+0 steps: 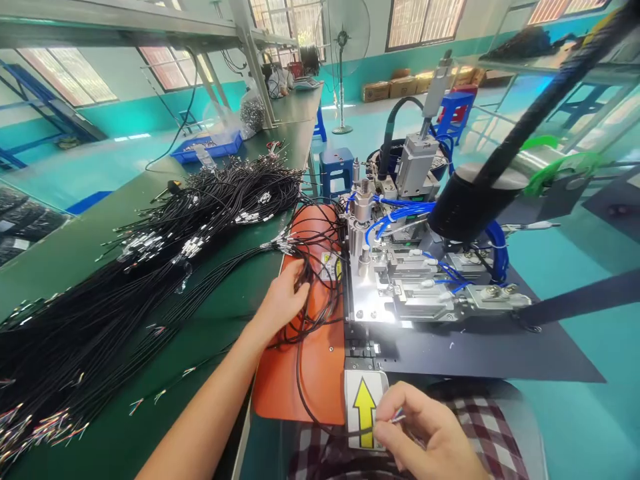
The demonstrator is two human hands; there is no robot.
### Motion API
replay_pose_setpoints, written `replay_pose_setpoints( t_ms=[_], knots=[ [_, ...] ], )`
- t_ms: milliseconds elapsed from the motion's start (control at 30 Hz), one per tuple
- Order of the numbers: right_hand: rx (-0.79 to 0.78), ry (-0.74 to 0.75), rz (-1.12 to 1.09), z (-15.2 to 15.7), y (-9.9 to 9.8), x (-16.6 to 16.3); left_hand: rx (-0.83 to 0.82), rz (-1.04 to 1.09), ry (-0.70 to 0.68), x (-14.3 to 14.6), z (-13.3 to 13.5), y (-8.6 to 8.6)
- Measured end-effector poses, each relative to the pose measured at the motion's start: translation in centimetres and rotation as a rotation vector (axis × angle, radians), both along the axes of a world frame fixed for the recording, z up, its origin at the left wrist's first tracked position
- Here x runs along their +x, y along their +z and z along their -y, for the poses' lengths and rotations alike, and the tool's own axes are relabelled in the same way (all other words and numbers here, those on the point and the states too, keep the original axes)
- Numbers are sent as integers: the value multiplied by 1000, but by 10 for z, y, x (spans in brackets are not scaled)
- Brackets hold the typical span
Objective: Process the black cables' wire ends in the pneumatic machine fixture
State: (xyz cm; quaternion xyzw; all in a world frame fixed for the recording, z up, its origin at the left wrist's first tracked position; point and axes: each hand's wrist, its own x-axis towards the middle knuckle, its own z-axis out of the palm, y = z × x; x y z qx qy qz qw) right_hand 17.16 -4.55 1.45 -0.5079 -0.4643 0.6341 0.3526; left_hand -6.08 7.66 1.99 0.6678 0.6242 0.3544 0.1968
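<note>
Pinching a likely light, limp black cable (341,435), best held by its sheath, beside the orange board (285,395) is the right hand (425,433), the left hand (284,299) half-curled at cable loops (306,327) on it, grip unclear.

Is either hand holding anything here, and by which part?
The right hand pinches a black cable near its end, where thin wires show. The left hand is at looped cables on the orange surface; whether it grips any cannot be told.
</note>
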Motion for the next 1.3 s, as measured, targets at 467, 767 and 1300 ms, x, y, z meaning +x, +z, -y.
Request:
replay_pose_setpoints(
  t_ms=[467, 767, 1300],
  knots=[
    [2, -40, -127, -17, -10, 16, -600, 286, -452, 68, 120, 18],
    [-34, -90, -123, -25, 4, 20, -537, 563, -318, 82, 112, 13],
    [-274, -74, -554, -23, 3, 1, -716, 993, -356, 77, 107, 13]
  ],
)
